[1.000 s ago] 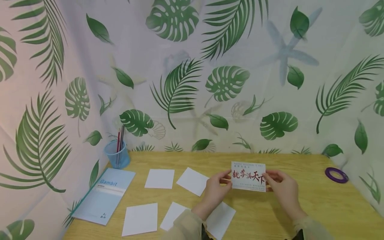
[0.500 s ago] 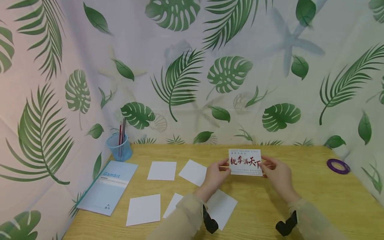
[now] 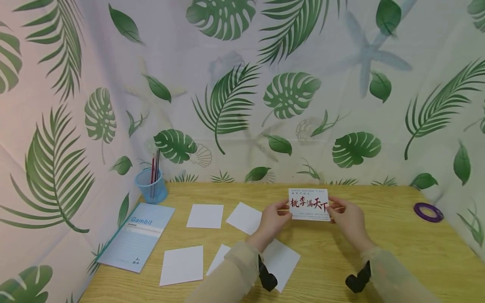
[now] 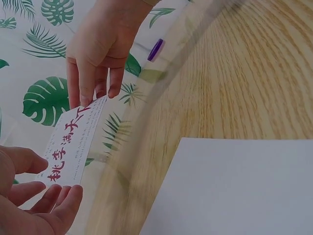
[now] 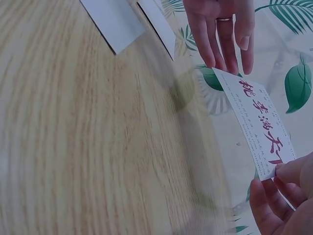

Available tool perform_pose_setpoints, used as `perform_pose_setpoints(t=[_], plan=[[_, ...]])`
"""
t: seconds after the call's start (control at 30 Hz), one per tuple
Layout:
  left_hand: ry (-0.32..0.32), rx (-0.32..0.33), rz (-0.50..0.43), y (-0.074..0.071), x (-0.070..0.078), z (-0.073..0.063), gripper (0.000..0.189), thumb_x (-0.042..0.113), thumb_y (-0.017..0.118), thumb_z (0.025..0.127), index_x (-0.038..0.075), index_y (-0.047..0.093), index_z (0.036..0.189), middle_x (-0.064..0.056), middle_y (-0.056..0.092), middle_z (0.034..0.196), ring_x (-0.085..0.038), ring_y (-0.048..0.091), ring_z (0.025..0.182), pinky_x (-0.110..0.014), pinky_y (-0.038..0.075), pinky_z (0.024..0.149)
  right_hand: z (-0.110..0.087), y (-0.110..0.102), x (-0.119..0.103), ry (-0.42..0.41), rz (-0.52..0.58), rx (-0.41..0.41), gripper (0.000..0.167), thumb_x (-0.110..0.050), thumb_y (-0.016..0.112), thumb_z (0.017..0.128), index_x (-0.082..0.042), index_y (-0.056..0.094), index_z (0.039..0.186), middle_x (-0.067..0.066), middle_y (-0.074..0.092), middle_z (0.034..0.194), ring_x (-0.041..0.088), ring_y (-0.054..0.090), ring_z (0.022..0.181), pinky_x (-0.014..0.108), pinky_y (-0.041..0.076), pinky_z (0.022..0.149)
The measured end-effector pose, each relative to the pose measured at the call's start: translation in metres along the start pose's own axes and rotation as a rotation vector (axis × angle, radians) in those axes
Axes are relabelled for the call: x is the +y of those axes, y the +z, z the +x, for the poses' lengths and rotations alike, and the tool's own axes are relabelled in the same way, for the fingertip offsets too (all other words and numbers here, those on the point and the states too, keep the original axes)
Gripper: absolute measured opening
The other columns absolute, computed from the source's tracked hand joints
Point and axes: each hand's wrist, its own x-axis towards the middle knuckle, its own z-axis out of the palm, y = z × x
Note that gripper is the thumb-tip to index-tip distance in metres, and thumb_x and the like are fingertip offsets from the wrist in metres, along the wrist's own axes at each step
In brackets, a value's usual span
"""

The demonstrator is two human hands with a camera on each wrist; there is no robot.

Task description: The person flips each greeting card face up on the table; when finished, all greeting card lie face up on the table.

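A white greeting card (image 3: 308, 204) with red Chinese characters is held up above the table, its printed face toward the head camera. My right hand (image 3: 350, 221) pinches its right edge, with the thumb (image 5: 291, 171) on the front and fingers behind. At the left edge is my left hand (image 3: 270, 221). In the right wrist view the left fingers (image 5: 227, 49) are fairly straight, their tips at the card's edge, and the left thumb stands off the card. The left wrist view shows the same card (image 4: 68, 142) slanting between both hands.
Several blank white sheets (image 3: 204, 216) lie on the wooden table (image 3: 386, 235), one partly under the left forearm. A blue notebook (image 3: 136, 237) and a blue mesh cup (image 3: 155, 191) with pencils stand at the left. A purple tape roll (image 3: 428, 212) lies far right. Leaf-printed cloth surrounds the table.
The camera view has tilted down slightly, so things sit higher in the frame. The right hand and card have shifted a little left; the hold is unchanged.
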Motion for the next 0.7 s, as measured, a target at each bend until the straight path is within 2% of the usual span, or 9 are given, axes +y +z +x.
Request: perform_pose_setpoints(t=[0.23, 0.5, 0.7], plan=[[0.027, 0.004, 0.001, 0.0, -0.002, 0.005, 0.049, 0.006, 0.066, 0.088, 0.004, 0.058, 0.136, -0.01, 0.068, 0.119, -0.017, 0.066, 0.102, -0.026, 0.057, 0.086, 0.009, 0.005, 0.006, 0.014, 0.0, -0.007, 0.04, -0.003, 0.064, 0.093, 0.007, 0.059, 0.131, 0.025, 0.065, 0.105, 0.017, 0.062, 0.076, 0.031, 0.06, 0.061], [-0.015, -0.003, -0.039, 0.007, -0.008, 0.01, 0.05, 0.006, 0.068, 0.089, 0.006, 0.057, 0.137, -0.011, 0.067, 0.123, -0.018, 0.066, 0.105, -0.027, 0.057, 0.089, 0.013, 0.006, 0.014, 0.042, 0.02, -0.027, 0.04, -0.001, 0.063, 0.093, 0.007, 0.058, 0.131, 0.027, 0.065, 0.106, 0.019, 0.062, 0.078, 0.023, 0.058, 0.059], [-0.029, -0.032, -0.034, 0.004, -0.012, 0.013, 0.053, 0.006, 0.068, 0.09, 0.002, 0.053, 0.14, -0.013, 0.064, 0.129, -0.022, 0.064, 0.112, -0.03, 0.055, 0.094, 0.019, 0.011, 0.018, 0.049, 0.017, -0.067, 0.042, 0.0, 0.061, 0.091, 0.008, 0.057, 0.132, 0.026, 0.065, 0.106, 0.017, 0.062, 0.076, 0.02, 0.056, 0.058]])
